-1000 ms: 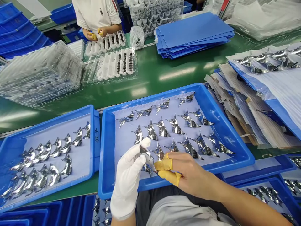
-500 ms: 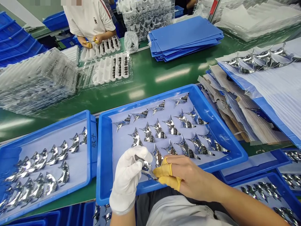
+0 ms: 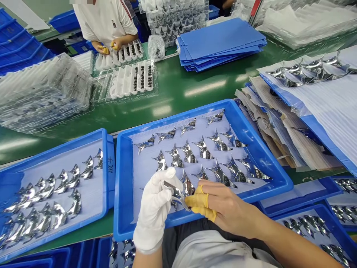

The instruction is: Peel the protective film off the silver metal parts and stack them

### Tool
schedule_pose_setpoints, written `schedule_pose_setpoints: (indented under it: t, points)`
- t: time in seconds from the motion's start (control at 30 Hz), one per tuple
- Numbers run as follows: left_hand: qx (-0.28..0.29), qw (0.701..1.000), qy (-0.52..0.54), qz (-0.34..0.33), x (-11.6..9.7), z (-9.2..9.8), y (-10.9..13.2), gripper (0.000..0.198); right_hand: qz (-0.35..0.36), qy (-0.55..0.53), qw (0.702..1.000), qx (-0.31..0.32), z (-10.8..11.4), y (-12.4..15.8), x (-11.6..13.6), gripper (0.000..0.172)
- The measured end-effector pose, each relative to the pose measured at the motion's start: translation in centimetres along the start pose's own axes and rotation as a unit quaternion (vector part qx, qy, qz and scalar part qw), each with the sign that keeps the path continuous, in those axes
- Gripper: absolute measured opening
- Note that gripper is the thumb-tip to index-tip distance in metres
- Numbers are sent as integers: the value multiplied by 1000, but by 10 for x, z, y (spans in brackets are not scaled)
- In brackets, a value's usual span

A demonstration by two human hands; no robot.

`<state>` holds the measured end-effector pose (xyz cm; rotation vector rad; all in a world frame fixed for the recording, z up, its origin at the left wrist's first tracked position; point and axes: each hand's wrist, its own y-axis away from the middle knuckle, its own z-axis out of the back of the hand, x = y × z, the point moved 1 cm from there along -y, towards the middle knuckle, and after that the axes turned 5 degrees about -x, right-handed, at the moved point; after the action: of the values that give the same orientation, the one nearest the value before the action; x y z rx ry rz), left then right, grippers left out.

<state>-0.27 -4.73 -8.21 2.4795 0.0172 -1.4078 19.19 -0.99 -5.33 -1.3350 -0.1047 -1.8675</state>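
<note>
My left hand [image 3: 153,210], in a white glove, grips a shiny chrome-plated curved part [image 3: 180,195] between thumb and fingers. Yellow finger cots cover the thumb and fingertips of my right hand [image 3: 225,206], which pinches at the lower right end of the same part. The fingers hide much of it. Both hands are over the near side of a blue tray [image 3: 123,186] lined with a white sheet. Rows of similar pointed chrome parts [image 3: 205,149] lie in this tray, beyond my hands.
Another blue tray [image 3: 105,175] of chrome parts stands at left. Flat blue sheets [image 3: 220,41] are stacked on the green table [image 3: 192,87]. Clear plastic trays [image 3: 52,93] form a pile. A co-worker [image 3: 107,22] handles small dark pieces across the table. Covered boards [image 3: 320,108] jut in at right.
The chrome part has turned in my hands and now shows a narrower side. My left hand has shifted slightly right; my right fingers stay at its end.
</note>
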Motion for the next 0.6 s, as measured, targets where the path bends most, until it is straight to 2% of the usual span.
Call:
schedule_pose_setpoints:
  t: [0.1,0.2,0.27,0.37,0.43,0.53,0.6]
  points:
    - [8,1000,9,5,-1,0,0,24,-24,-41,999,-6,0,0,-1,23]
    - [9,1000,6,14,-3,-5,-1,20,-67,-156,985,-22,-2,-1,-3,21]
    - [-23,999,-14,21,-2,-7,-1,18,-137,-271,952,-29,-5,-2,-7,21]
    - [-105,991,-79,25,5,-3,2,25,-265,-428,863,-48,-11,-2,-12,28]
    - [-135,983,-119,21,9,2,5,33,-311,-479,818,-66,-13,-3,-14,32]
    - [-114,985,-127,27,9,2,8,44,-332,-497,797,-85,-15,-5,-15,30]
    - [-77,989,-115,45,4,-6,7,60,-332,-500,794,-97,-15,-6,-15,26]
